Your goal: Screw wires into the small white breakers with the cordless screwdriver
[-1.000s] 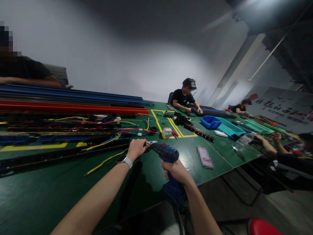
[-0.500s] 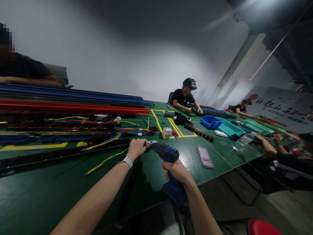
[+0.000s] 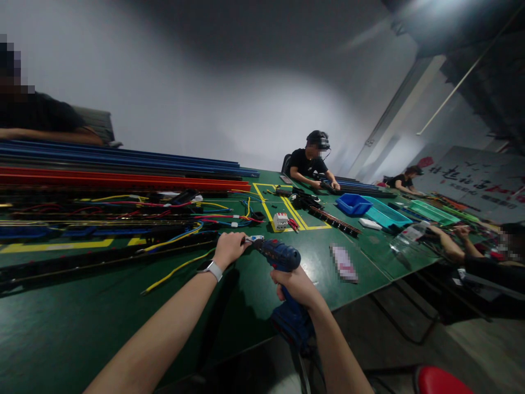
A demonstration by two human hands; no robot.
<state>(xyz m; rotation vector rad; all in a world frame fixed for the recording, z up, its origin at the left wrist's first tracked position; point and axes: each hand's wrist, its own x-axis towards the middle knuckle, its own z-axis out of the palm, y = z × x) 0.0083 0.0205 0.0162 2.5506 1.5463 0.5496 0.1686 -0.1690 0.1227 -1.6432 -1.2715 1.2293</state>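
The right hand grips one blue drill, the left hand, hold unclear, is at the drill's tip, and one white block sits beyond, all unmoved since earlier.

Green table: yellow tape, white block, loose yellow wire, blue bin, turquoise tray.

You are in a workshop: the long green table before you is marked with yellow tape and carries rails, wires and bins, you hold a drill, and other people are at work along the same table.
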